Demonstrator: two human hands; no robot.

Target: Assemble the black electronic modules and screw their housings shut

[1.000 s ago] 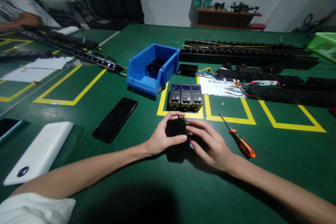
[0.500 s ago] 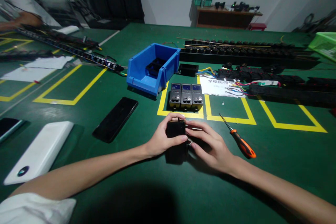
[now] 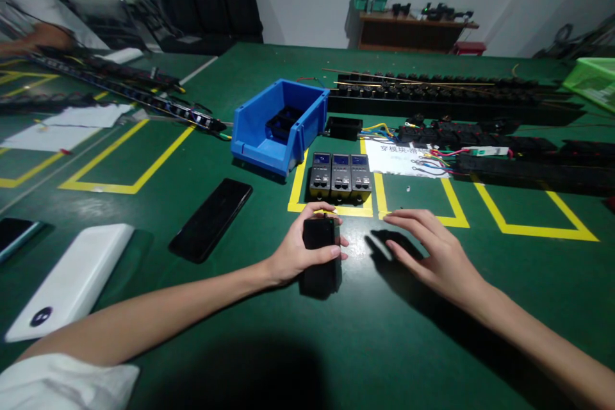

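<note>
My left hand (image 3: 298,243) is wrapped round a black box-shaped module (image 3: 318,278), thumb across its near face and fingertips showing at its right side. My right hand (image 3: 432,256) hovers to the right of the module, apart from it, its fingers spread and holding nothing. To the right of that hand, the table bears no tool except an orange-and-black screwdriver in the earlier picture, now hidden behind the hand and forearm. Beyond my left hand stand three black modules (image 3: 341,176) side by side within a yellow taped outline (image 3: 331,210).
A blue bin (image 3: 262,154) holding black parts stands behind the modules. A black phone (image 3: 211,221) and a white power bank (image 3: 72,282) lie on the left. Long black strips (image 3: 456,106) with wires and a printed sheet (image 3: 384,163) lie at the back right. A co-worker's arm (image 3: 43,38) shows far left.
My right hand has let go of the module's right side and moved right, its fingers opening. The screwdriver on the right is gone from view. My left hand keeps hold of the module.
</note>
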